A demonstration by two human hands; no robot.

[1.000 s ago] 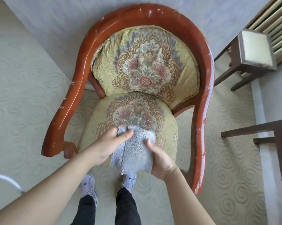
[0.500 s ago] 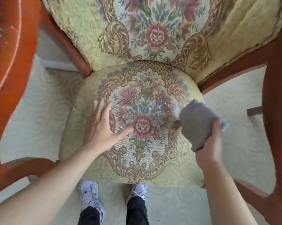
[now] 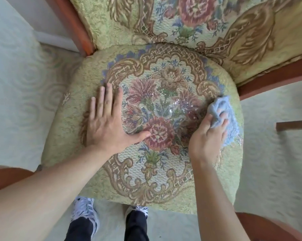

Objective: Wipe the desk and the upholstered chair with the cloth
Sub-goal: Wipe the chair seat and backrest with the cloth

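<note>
The upholstered chair fills the view, its yellow-green seat woven with a floral medallion and its padded backrest rising at the top. My left hand lies flat on the left half of the seat, fingers spread, holding nothing. My right hand presses a bunched grey-blue cloth onto the seat's right side, near the edge. Part of the cloth is hidden under my fingers.
Red-brown wooden arms of the chair curve in at the lower left and lower right. A wooden upright stands at the back left. Pale swirl-patterned carpet surrounds the chair. My shoes stand in front of the seat.
My head has moved closer over the seat. The right hand carried the cloth to the right side and lowered it onto the seat; the left hand stays flat on the left side.
</note>
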